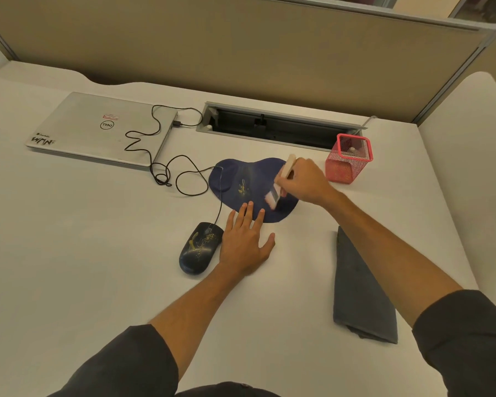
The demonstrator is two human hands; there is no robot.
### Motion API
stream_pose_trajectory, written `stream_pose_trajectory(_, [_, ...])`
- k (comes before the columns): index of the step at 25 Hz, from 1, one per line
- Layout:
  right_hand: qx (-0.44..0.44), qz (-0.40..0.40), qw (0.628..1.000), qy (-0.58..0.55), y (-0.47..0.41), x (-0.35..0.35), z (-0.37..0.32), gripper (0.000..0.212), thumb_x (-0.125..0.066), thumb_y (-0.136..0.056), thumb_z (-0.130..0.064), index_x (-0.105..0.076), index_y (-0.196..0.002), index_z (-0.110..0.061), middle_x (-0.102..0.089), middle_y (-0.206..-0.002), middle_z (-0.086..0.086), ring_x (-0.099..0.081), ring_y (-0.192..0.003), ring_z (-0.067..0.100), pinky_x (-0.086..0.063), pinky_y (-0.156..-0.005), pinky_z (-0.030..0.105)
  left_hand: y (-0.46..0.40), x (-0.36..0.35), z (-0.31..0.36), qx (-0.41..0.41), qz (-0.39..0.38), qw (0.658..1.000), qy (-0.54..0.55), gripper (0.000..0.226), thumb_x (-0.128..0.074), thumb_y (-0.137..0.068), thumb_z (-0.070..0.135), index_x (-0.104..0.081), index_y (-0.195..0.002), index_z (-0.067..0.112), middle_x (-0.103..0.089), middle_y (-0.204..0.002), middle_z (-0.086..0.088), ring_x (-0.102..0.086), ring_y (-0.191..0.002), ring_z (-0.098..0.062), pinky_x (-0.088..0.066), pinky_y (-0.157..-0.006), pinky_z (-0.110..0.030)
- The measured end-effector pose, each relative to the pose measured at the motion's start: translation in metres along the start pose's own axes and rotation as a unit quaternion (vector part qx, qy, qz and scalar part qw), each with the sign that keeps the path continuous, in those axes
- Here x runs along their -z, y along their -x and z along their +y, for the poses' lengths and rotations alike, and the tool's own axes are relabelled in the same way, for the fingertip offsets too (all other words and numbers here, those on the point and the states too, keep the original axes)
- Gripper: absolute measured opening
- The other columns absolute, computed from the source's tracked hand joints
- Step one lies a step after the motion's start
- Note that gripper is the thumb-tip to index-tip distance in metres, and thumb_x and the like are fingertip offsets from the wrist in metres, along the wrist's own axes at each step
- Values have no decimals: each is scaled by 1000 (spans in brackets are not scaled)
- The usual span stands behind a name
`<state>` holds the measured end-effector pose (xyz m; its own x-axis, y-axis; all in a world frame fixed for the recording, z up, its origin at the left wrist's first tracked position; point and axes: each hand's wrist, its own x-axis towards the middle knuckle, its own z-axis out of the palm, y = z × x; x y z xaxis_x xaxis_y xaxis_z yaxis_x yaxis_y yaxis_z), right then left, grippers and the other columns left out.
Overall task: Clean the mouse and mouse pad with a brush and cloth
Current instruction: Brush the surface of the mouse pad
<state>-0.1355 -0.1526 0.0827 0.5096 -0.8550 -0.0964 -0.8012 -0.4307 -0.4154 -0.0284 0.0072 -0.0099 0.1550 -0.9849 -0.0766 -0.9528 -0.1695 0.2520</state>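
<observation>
A dark blue mouse pad with a gold design lies in the middle of the white desk. My right hand grips a small pale-handled brush, whose white bristles touch the pad's right part. My left hand lies flat with straight fingers, fingertips pressing the pad's near edge. A dark blue wired mouse sits on the desk just left of that hand, its cable running across the pad. A folded grey cloth lies on the desk at the right, under my right forearm.
A closed silver laptop sits at the back left, with the mouse's black cable looped beside it. A pink mesh pen holder stands right of the pad. An open cable slot runs along the back, below the partition wall.
</observation>
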Motion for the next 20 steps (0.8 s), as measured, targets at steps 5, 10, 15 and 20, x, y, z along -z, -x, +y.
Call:
stream_pose_trajectory(5, [-56,-15,996,66,-1,20,29,22,-64,-88,-28,-64,-95,-7,-55,-72,3,-60,-69,20,-53,-65,34,1,-2,0,-3,19,1000,6,73,-16,-91,61,-16,-153,22,-7,-161,-7,-1,-148,-22,1,-120,-40])
stream_pose_trajectory(10, [-64,37,993,-91,-19,16,9,20,-63,-91,-30,-63,-100,-12,-61,-88,2,-61,-80,17,-47,-60,21,0,-2,0,-3,12,1000,-1,74,-14,-91,62,-13,-154,22,-4,-161,-7,2,-148,-21,2,-119,-40])
stream_pose_trajectory(15, [-95,16,995,32,-16,16,20,28,-62,-89,-32,-64,-105,-9,-61,-86,5,-63,-80,21,-56,-73,34,-1,-2,-1,0,9,1000,0,73,-15,-92,62,-13,-153,23,-4,-161,-6,1,-148,-21,2,-119,-40])
stream_pose_trajectory(20, [-29,3,997,75,-32,35,-2,30,-64,-89,-28,-60,-106,-4,-57,-87,7,-58,-78,22,-46,-64,32,-1,-2,-1,-2,17,1000,-2,72,-16,-92,62,-14,-153,22,-5,-161,-7,1,-148,-21,3,-118,-40])
